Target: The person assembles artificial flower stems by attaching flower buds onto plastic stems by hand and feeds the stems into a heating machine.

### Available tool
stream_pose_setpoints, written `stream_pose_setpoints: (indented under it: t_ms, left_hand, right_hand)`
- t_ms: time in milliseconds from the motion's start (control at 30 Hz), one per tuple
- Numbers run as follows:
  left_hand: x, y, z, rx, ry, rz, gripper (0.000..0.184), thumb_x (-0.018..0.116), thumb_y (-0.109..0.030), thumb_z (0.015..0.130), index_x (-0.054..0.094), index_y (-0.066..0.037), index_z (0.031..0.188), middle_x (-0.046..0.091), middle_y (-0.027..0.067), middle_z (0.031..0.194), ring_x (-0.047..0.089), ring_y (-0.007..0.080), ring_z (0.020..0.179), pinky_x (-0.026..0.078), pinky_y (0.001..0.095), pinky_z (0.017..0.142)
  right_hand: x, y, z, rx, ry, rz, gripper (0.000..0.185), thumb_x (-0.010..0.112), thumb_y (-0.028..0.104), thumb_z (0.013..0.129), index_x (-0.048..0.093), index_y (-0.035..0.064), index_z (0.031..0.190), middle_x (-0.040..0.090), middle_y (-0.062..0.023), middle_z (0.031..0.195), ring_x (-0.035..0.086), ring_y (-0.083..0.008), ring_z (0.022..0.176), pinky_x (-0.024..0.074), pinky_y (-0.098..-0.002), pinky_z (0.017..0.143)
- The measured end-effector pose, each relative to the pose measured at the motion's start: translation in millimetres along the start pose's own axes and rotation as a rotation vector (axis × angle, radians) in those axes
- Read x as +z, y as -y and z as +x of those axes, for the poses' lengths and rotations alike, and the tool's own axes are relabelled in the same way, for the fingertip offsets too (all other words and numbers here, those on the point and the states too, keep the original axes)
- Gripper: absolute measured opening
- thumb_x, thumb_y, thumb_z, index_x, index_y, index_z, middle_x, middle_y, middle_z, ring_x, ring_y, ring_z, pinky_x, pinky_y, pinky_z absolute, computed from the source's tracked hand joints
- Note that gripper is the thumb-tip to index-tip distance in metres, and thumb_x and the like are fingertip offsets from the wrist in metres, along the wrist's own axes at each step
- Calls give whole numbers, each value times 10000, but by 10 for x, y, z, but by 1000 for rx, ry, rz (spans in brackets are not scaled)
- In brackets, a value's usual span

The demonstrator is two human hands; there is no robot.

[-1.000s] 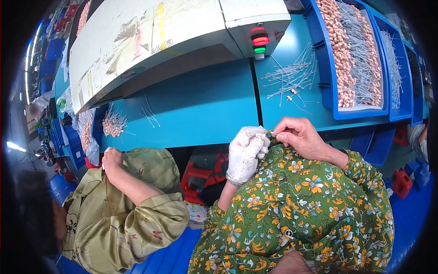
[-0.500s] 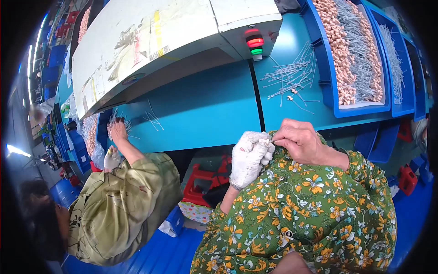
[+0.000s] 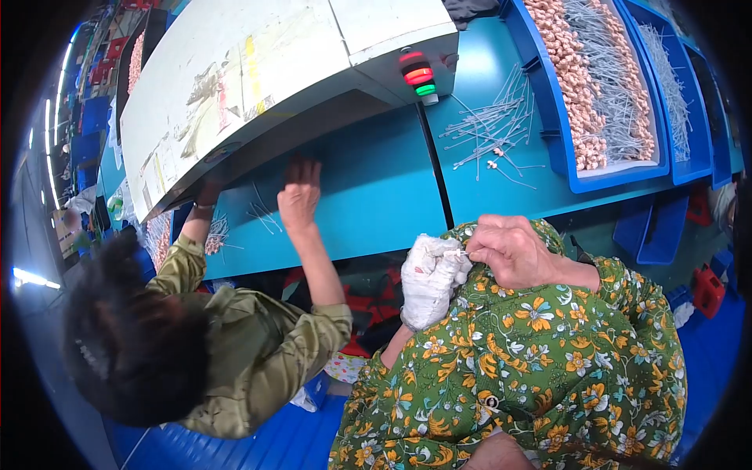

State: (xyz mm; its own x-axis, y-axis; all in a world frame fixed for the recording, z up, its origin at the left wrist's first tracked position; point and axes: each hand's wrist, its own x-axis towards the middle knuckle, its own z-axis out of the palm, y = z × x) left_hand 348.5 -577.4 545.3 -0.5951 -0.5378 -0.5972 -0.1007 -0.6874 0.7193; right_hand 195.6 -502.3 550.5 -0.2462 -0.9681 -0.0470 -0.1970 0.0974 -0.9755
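My left hand [image 3: 431,283], in a white glove, is closed in front of my chest with its fingers curled. My bare right hand [image 3: 513,251] pinches close against the gloved fingertips. Between the two hands is a small thin piece, mostly hidden by the fingers, whose kind I cannot make out. Beyond them on the teal table [image 3: 376,180] lies a loose pile of thin grey wire-like strips [image 3: 489,121] with small looped ends. A few small pale pieces [image 3: 493,162] lie among these strips.
A blue tray [image 3: 576,184] at the right holds copper-coloured small parts [image 3: 565,78] and grey strips. Another blue tray [image 3: 689,188] stands beside it. A white machine housing [image 3: 258,86] with a red and green lamp [image 3: 419,74] spans the table. A co-worker [image 3: 258,345] sits at left.
My hands stay together, nearly in place. The co-worker has leaned forward, one hand now on the table under the housing and the other by the parts at left. The view has shifted slightly.
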Motion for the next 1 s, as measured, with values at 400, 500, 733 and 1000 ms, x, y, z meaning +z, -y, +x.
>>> stream_pose_setpoints:
  t_ms: [400, 500, 733, 1000]
  left_hand:
    - [18, 14, -26, -62, 13, 60, 136, 560, -127, 896, 459, -37, 914, 557, 34, 684, 479, 56, 546, 390, 194, 496]
    - [15, 23, -31, -66, 10, 35, 120, 550, -109, 896, 456, -37, 919, 559, 36, 683, 480, 57, 545, 392, 193, 501]
    - [36, -71, -63, -64, -54, 192, 110, 550, -69, 881, 493, -25, 964, 584, 62, 751, 498, 65, 565, 395, 192, 504]
    - [9, -55, -136, -78, -72, 284, 83, 533, -77, 890, 529, -1, 922, 602, 50, 715, 493, 54, 565, 406, 202, 517]
  right_hand:
    - [69, -45, -64, -33, -43, -19, 71, 527, -70, 678, 505, -2, 674, 532, -136, 658, 544, -320, 587, 430, -386, 505]
    - [86, -39, -63, -10, -42, -7, 75, 533, -75, 665, 508, -5, 675, 531, -140, 658, 545, -325, 591, 426, -389, 502]
    - [35, -40, -39, -64, -3, -124, 93, 559, -70, 643, 504, -5, 679, 518, -129, 655, 538, -323, 567, 410, -409, 474]
    - [68, -63, -104, -120, 37, -157, 154, 576, -65, 569, 466, 11, 646, 490, -110, 631, 526, -301, 542, 398, -403, 428]
